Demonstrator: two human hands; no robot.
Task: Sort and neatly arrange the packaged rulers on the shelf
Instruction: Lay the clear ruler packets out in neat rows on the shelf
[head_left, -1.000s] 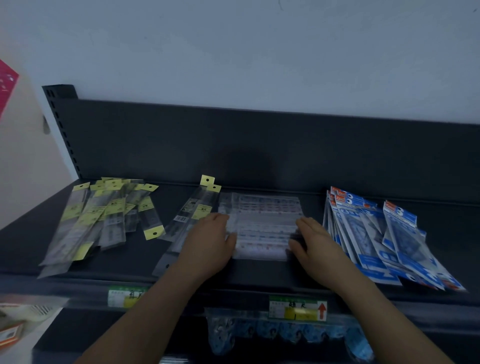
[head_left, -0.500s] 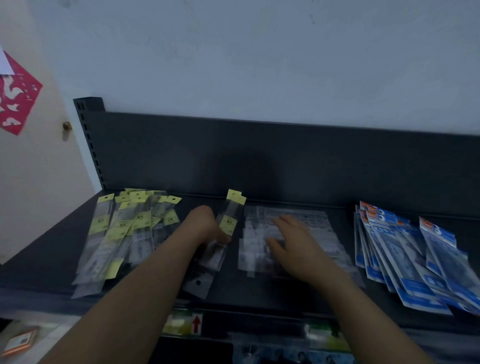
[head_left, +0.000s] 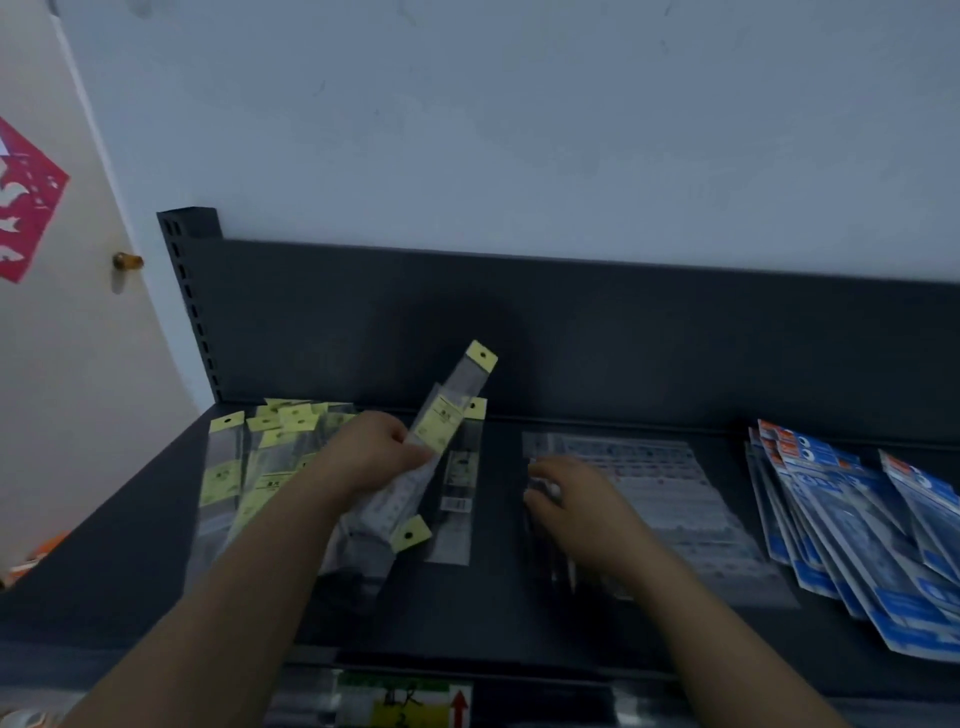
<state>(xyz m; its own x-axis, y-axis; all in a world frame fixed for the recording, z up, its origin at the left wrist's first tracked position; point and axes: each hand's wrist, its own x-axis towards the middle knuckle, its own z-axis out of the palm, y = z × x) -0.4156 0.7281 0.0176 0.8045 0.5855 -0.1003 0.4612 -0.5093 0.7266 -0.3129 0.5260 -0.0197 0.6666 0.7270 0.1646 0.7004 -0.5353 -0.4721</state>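
Left hand (head_left: 371, 457) has just lifted some yellow-tagged ruler packs (head_left: 447, 421) off the shelf (head_left: 519, 613), gripping them tilted up, right hand (head_left: 576, 506) rests loose-fingered on the clear stack (head_left: 675, 488), so I'd guess they're headed for the yellow pile (head_left: 260, 457) at left.

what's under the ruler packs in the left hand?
The left hand holds the ruler packs tilted up. Under them a single pack lies flat on the dark shelf. Their lower ends, and anything beneath those, are covered by the hand and forearm.
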